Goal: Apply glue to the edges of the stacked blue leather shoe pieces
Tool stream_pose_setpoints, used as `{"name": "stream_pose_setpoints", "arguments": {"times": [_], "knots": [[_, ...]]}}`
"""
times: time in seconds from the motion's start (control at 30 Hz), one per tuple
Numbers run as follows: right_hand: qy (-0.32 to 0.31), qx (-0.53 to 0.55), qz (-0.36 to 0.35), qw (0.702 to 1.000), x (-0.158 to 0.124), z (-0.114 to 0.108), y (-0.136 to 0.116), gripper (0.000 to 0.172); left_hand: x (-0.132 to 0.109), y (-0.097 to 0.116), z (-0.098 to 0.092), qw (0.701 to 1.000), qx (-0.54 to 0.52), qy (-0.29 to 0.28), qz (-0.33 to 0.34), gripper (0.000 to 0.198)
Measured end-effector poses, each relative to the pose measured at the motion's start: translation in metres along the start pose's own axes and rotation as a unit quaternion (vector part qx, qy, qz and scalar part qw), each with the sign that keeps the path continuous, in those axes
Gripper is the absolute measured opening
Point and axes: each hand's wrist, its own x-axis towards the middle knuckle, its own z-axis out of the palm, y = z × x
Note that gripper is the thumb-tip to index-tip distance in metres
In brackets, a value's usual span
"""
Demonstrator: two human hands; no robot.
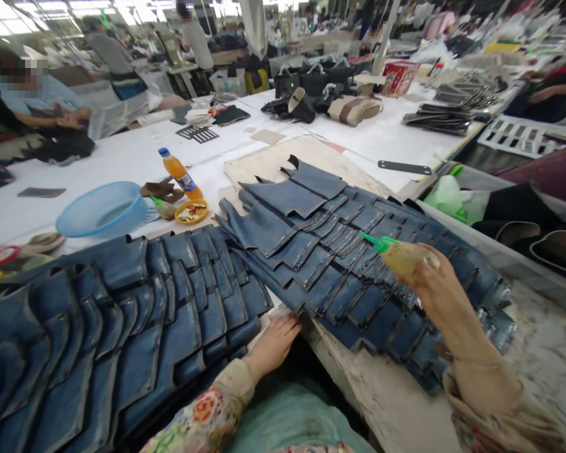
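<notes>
My right hand (436,283) is wrapped round a glue bottle (403,259) with a green nozzle, tilted so that the tip points left. It is held over a fanned stack of blue leather-like pieces (311,245), whose edges carry shiny wet strips. My left hand (276,343) rests at the near table edge, by the lower corner of that stack. Its fingers are stretched out and partly tucked at the edge; I make out nothing in them. A second fanned stack of blue pieces (122,314) covers the left side.
Behind the stacks stand a blue basin (101,211), an orange drink bottle (182,173), a yellow dish (192,212) and another green-tipped bottle (164,207). A plastic crate (538,277) borders the right. Dark bags (321,82) stand farther back. A co-worker (38,94) sits at left.
</notes>
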Motion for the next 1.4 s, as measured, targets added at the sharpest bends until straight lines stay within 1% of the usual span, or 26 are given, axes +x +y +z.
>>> {"name": "stream_pose_setpoints", "arguments": {"times": [0.1,0.17,0.23,0.33,0.4,0.47,0.53,0.6,0.77,0.83,0.97,1.07,1.17,1.27,1.4], "knots": [[-0.035,-0.08,-0.054,0.995,0.037,0.024,-0.006,0.061,0.002,-0.012,0.009,1.0,0.011,-0.002,0.022,0.046],[-0.071,-0.146,-0.099,0.982,0.062,0.044,-0.006,0.062,0.002,-0.017,0.013,0.999,0.015,-0.005,0.036,0.044],[-0.097,-0.212,-0.14,0.962,0.085,0.065,-0.001,0.062,0.002,-0.021,0.013,0.999,0.014,-0.008,0.048,0.04],[-0.101,-0.304,-0.192,0.928,0.112,0.095,0.01,0.062,0.004,-0.022,0.01,0.998,-0.014,-0.009,0.053,0.035],[-0.104,-0.343,-0.222,0.907,0.124,0.11,0.018,0.063,0.005,-0.023,0.008,0.997,-0.049,-0.008,0.051,0.033],[-0.115,-0.368,-0.245,0.89,0.133,0.12,0.025,0.063,0.005,-0.023,0.008,0.995,-0.087,-0.005,0.049,0.032],[-0.127,-0.394,-0.262,0.872,0.14,0.126,0.027,0.063,0.005,-0.023,0.01,0.993,-0.112,-0.002,0.049,0.029],[-0.143,-0.422,-0.281,0.85,0.144,0.13,0.025,0.062,0.005,-0.024,0.013,0.991,-0.123,-0.001,0.047,0.026],[-0.216,-0.482,-0.338,0.778,0.148,0.141,0.0,0.055,0.005,-0.026,0.021,0.99,-0.134,-0.011,0.048,0.024],[-0.245,-0.505,-0.339,0.755,0.149,0.147,-0.01,0.055,0.005,-0.026,0.023,0.99,-0.135,-0.009,0.051,0.023],[-0.269,-0.538,-0.332,0.727,0.153,0.156,-0.02,0.056,0.006,-0.027,0.028,0.989,-0.131,0.022,0.058,0.02],[-0.279,-0.552,-0.336,0.71,0.156,0.16,-0.023,0.056,0.006,-0.027,0.03,0.989,-0.129,0.038,0.063,0.017],[-0.288,-0.552,-0.343,0.703,0.158,0.162,-0.025,0.056,0.006,-0.027,0.032,0.989,-0.123,0.04,0.065,0.016],[-0.287,-0.548,-0.347,0.705,0.16,0.162,-0.027,0.054,0.007,-0.027,0.034,0.99,-0.115,0.048,0.069,0.016],[-0.278,-0.54,-0.347,0.715,0.16,0.159,-0.025,0.053,0.008,-0.028,0.042,0.988,-0.106,0.083,0.073,0.014]]}}
